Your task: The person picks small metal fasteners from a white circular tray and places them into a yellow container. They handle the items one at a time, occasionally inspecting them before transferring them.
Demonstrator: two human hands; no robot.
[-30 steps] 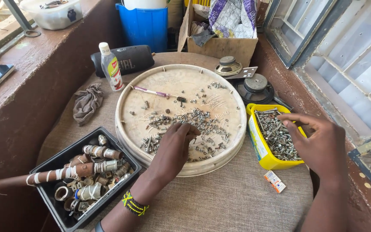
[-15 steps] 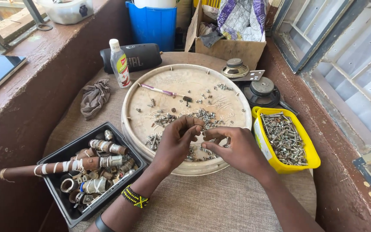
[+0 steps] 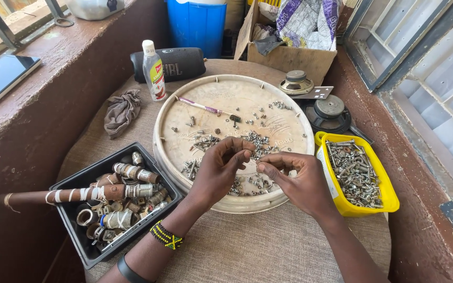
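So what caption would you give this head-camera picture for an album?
Left hand and right hand pinch a small metal piece over a round tray of screws, beside a yellow tub.

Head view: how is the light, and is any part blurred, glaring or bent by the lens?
Head view: bright daylight, soft shadows under the left hand and right hand on the round tray; sharp focus across the table; strong glare on the window ledge at upper left; the window frame at right leans outward, a wide-lens distortion; whatever the fingertips pinch is too small to tell.
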